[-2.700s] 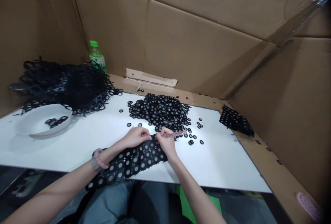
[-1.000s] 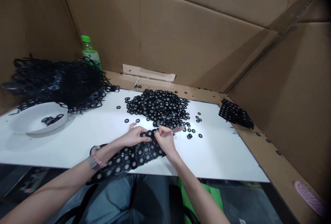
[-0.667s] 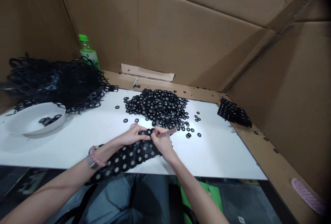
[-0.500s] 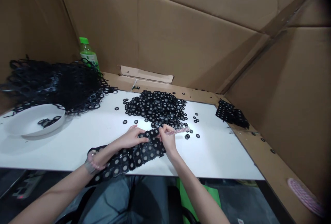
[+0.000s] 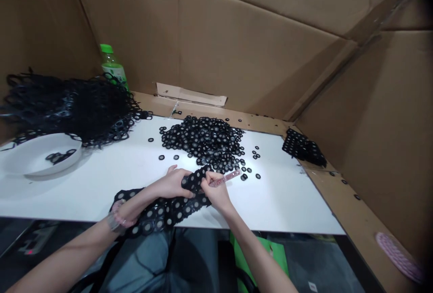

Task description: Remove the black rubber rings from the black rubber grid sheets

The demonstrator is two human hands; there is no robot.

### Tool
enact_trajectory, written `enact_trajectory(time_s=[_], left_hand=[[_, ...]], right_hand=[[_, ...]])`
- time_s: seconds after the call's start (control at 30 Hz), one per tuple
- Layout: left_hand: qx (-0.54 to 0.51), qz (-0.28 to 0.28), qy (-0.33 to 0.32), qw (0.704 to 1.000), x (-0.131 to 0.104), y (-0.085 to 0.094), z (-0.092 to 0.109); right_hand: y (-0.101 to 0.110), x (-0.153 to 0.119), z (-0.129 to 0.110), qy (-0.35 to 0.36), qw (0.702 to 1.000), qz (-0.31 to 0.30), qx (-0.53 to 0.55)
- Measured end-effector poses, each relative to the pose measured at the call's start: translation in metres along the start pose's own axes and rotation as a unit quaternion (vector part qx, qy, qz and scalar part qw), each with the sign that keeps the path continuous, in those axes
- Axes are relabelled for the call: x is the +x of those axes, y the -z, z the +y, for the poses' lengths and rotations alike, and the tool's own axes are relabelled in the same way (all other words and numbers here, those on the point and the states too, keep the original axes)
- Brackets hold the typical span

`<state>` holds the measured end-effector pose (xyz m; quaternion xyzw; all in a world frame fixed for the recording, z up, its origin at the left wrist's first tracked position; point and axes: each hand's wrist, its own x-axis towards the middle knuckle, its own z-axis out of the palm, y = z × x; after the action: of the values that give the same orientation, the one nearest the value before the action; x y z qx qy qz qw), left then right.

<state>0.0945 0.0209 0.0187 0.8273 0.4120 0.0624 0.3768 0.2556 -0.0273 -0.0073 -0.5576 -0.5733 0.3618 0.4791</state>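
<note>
A black sheet dotted with pale discs (image 5: 149, 215) lies along the front edge of the white board, its far end lifted between my hands. My left hand (image 5: 173, 184) grips that end, thumb on top. In my right hand (image 5: 215, 190) is a slim pinkish, see-through tool (image 5: 232, 176), held like a pen, its far end pointing right and its working tip hidden at the sheet. Just beyond my hands spreads a heap of small black rings with pale centres (image 5: 203, 139), with several loose ones to its right.
A white bowl (image 5: 20, 153) holding a few black pieces sits left, before a tangled black heap (image 5: 67, 108) and a green-capped bottle (image 5: 114, 68). A folded dotted black sheet (image 5: 303, 147) lies right. Cardboard walls (image 5: 237, 45) enclose the board (image 5: 287, 203).
My right hand has moved slightly down and left, and the tool is tilted more steeply. The sheet's far end is turned up more in my left hand. The view has shifted a little.
</note>
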Motion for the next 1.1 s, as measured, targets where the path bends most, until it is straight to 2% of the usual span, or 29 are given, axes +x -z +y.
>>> enact_trajectory(time_s=[0.3, 0.73, 0.83, 1.0, 1.07, 1.1], left_hand=[[-0.013, 0.007, -0.017, 1.0, 0.0, -0.004, -0.006], [-0.051, 0.008, 0.004, 0.999, 0.001, -0.003, -0.011], [-0.031, 0.018, 0.0, 0.999, -0.001, -0.002, -0.013], [0.008, 0.058, -0.006, 0.998, -0.007, 0.0, -0.013], [0.05, 0.106, -0.02, 0.993, -0.013, 0.001, -0.008], [0.082, 0.149, -0.026, 0.985, -0.017, 0.002, -0.003]], right_hand=[[0.0, 0.0, -0.003, 0.03, 0.999, -0.013, -0.04], [-0.006, -0.003, -0.007, 0.098, 0.982, -0.02, -0.16], [-0.004, 0.0, -0.006, 0.08, 0.991, -0.017, -0.11], [0.003, -0.002, 0.0, -0.009, 0.997, 0.044, 0.059], [0.005, -0.007, 0.002, -0.021, 0.997, 0.039, 0.07], [0.005, -0.01, 0.003, -0.027, 0.997, 0.028, 0.064]])
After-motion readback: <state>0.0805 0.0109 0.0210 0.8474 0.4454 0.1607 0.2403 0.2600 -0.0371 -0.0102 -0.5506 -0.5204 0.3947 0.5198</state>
